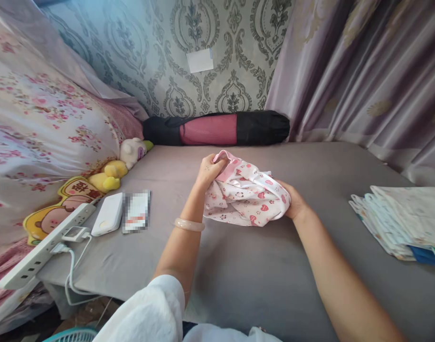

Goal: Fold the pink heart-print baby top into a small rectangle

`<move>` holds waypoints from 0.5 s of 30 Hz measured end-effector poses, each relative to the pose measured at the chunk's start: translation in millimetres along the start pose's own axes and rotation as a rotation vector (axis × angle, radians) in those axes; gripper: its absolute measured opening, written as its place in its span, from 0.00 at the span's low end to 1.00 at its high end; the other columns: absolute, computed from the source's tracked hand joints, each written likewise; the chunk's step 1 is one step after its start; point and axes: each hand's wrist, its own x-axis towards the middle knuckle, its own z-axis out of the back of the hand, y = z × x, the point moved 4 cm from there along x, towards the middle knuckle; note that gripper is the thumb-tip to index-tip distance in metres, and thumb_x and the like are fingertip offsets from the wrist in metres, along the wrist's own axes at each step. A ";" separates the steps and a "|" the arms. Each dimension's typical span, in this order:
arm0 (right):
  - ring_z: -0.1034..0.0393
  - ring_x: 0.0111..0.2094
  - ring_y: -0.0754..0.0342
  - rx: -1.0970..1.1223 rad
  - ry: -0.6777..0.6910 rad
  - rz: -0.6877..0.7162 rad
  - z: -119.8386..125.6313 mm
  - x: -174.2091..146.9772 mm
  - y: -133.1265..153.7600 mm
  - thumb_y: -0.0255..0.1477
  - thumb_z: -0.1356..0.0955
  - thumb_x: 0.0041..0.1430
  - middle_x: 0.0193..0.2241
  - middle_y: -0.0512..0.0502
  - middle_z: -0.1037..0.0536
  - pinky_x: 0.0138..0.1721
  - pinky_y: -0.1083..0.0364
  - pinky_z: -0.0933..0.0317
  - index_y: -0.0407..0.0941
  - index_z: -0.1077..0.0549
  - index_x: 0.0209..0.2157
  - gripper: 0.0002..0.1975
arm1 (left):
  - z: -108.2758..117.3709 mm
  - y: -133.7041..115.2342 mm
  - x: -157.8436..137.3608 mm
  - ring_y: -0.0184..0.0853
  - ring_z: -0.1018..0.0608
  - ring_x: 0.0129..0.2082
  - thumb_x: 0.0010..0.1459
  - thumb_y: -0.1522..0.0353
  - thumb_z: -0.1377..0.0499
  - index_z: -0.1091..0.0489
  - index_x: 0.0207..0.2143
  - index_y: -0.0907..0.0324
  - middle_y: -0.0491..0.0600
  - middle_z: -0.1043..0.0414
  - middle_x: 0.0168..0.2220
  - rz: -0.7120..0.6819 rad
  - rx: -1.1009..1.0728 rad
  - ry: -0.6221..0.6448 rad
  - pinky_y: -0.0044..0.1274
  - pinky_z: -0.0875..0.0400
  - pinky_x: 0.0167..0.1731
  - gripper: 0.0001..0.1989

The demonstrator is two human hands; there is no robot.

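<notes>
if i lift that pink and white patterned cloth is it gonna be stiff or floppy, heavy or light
Probably floppy: the patterned cloth bunches in soft folds between the left hand and right hand. Likely light for its size, since the fabric looks thin.

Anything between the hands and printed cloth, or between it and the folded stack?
Left hand and right hand both directly touch the printed cloth. Toward the folded stack, only the right hand and forearm visibly intervene.
</notes>
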 end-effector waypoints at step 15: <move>0.30 0.53 0.44 -0.696 -0.465 0.573 25.6 0.0 12.4 0.34 0.38 0.61 0.50 0.38 0.23 0.57 0.44 0.38 0.43 0.25 0.49 0.19 | -36.0 12.0 -42.4 0.36 0.28 0.32 0.55 0.45 0.43 0.28 0.33 0.61 0.46 0.30 0.27 0.069 -0.088 0.367 0.25 0.34 0.34 0.26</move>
